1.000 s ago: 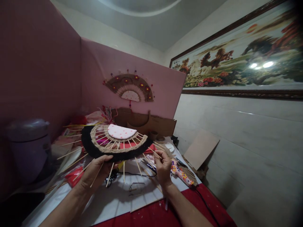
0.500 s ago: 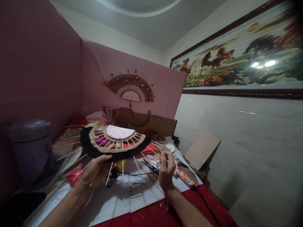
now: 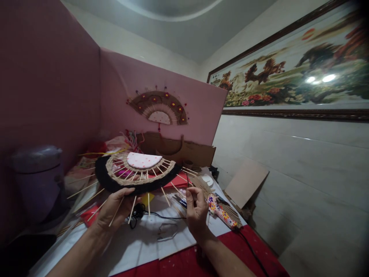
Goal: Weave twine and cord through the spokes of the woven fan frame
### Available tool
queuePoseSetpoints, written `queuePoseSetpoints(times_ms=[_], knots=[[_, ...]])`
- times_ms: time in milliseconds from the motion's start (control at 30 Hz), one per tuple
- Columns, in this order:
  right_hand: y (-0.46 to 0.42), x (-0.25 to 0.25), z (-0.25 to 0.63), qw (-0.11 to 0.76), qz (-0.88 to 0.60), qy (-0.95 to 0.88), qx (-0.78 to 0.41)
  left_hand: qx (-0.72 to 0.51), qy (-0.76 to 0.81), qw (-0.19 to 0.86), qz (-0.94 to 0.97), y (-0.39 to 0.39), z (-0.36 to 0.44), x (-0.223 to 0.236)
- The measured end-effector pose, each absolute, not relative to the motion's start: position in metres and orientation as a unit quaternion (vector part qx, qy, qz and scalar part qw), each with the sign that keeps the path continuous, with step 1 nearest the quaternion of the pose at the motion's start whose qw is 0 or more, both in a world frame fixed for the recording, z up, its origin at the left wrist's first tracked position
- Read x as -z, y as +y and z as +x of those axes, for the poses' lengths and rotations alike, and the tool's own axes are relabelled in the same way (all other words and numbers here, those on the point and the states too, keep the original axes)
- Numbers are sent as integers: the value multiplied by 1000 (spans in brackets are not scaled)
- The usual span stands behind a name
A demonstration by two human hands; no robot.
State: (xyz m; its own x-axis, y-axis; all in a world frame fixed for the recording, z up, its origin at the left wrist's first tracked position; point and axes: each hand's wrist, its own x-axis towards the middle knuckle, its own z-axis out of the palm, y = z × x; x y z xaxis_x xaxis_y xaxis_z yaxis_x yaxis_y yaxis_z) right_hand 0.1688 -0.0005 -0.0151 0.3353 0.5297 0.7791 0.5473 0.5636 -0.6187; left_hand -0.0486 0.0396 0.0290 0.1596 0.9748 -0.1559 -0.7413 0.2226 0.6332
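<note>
My left hand (image 3: 117, 209) grips the lower edge of a handmade fan (image 3: 111, 175), thumb on its black outer band. The fan has thin wooden sticks fanning out, a ring of braided twine and a white half-round centre with red dots. At the fan's right end my right hand (image 3: 196, 209) pinches a black cord (image 3: 187, 179) between thumb and fingers. A stretch of it rises from the fingertips toward the black band. Below the fan lies a loose tangle of black cord (image 3: 138, 213), with a strand running right, toward my right wrist.
A flower-patterned glue gun (image 3: 223, 213) lies on cardboard at the right, its cable trailing over the red cloth (image 3: 245, 246). Scissors (image 3: 179, 201) lie behind my right hand. A finished fan (image 3: 160, 107) hangs on the pink panel. A purple bin (image 3: 37, 184) stands left.
My right hand has moved left, closer to the fan, and the black cord now shows above its fingertips. The fan has shifted slightly left in my left hand.
</note>
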Motion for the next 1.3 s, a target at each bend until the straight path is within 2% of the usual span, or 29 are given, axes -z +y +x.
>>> queuePoseSetpoints(times_ms=[200,467,933,1300], knots=[[5,23,165,669,-497,-548,-67,-596,281,703,267,42,-50,-26],[9,24,169,634,-470,-614,-11,-588,259,725,246,40,-45,-27],[8,22,168,553,-469,-688,-30,-553,288,750,222,31,-39,-31],[3,18,163,536,-460,-706,-49,-549,256,759,239,33,-41,-26]])
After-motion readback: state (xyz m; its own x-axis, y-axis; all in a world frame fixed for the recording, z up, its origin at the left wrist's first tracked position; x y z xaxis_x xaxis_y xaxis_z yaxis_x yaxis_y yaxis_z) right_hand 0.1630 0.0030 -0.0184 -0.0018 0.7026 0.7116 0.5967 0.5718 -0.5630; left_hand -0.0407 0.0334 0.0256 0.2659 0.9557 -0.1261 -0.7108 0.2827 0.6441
